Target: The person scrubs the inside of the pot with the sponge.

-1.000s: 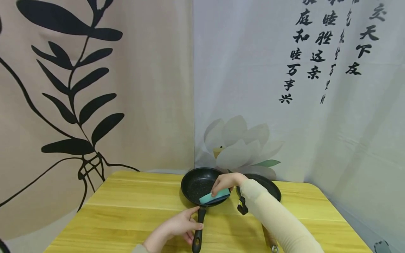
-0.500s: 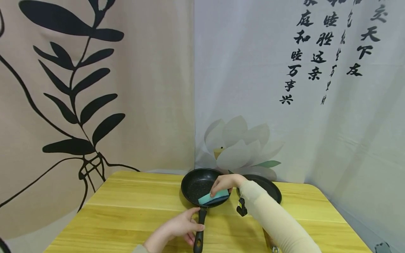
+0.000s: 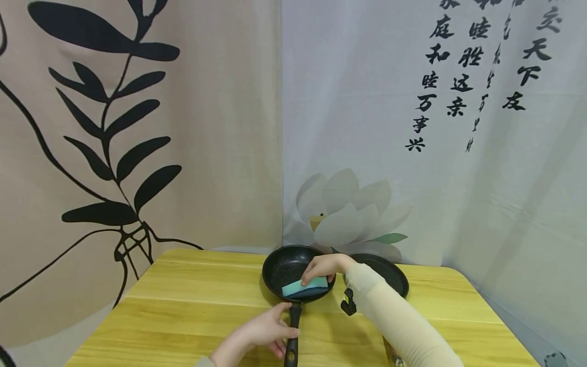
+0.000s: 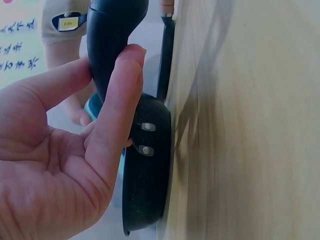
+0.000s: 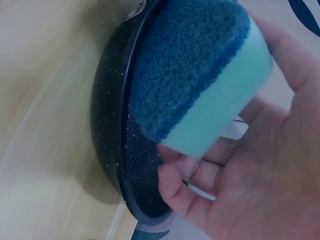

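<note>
A black speckled frying pan (image 3: 281, 269) sits on the table with its handle (image 3: 295, 318) toward me. My left hand (image 3: 268, 328) grips that handle between thumb and fingers; the left wrist view shows the fingers along the handle (image 4: 114, 30). Over the near part of the pan, my right hand (image 3: 324, 266) holds a sponge (image 3: 293, 289). Up close in the right wrist view, the sponge has a pale green side and a dark blue scouring side (image 5: 195, 70), which faces the pan. Whether it touches the pan's inside is hard to tell.
A second, flatter black pan (image 3: 392, 275) lies just to the right, partly behind my right sleeve (image 3: 399, 318). Its wooden handle (image 3: 389, 351) points toward me. The wooden table (image 3: 192, 300) extends to both sides, and printed curtains (image 3: 220, 127) hang behind it.
My right hand has moved the sponge a little to the left across the pan. The pan's handle end has swung slightly right, with my left hand still on it.
</note>
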Available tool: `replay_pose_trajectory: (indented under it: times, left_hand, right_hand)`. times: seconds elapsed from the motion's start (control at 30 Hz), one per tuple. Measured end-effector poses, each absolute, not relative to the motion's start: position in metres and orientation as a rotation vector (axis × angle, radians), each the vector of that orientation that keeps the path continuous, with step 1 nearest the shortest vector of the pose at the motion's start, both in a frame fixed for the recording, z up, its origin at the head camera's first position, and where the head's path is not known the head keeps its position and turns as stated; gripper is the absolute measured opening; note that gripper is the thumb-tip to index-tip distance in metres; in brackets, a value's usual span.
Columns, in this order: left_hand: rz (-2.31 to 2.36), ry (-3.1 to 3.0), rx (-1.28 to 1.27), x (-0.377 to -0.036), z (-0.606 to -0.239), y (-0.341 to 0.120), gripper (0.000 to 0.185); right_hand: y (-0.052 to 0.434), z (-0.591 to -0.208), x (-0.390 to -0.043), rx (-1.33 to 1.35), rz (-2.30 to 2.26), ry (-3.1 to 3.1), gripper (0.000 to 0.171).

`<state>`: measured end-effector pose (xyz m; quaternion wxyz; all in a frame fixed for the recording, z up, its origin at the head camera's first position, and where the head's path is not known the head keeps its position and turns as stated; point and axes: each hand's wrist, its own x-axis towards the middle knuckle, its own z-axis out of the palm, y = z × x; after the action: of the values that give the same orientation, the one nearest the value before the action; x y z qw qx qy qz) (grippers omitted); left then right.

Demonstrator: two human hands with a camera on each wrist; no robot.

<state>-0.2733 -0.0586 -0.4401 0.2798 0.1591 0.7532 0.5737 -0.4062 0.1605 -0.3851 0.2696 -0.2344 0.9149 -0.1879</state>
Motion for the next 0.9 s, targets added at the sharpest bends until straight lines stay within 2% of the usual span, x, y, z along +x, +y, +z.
replay_pose_trajectory:
  times: [0.9]
  left_hand:
    - [1.557,2.009,0.455,-0.271,-0.442,-0.056,0.076]
  right_hand:
    - [0.138,-0.405,-0.415,-0.643,-0.787,2.428,0.036]
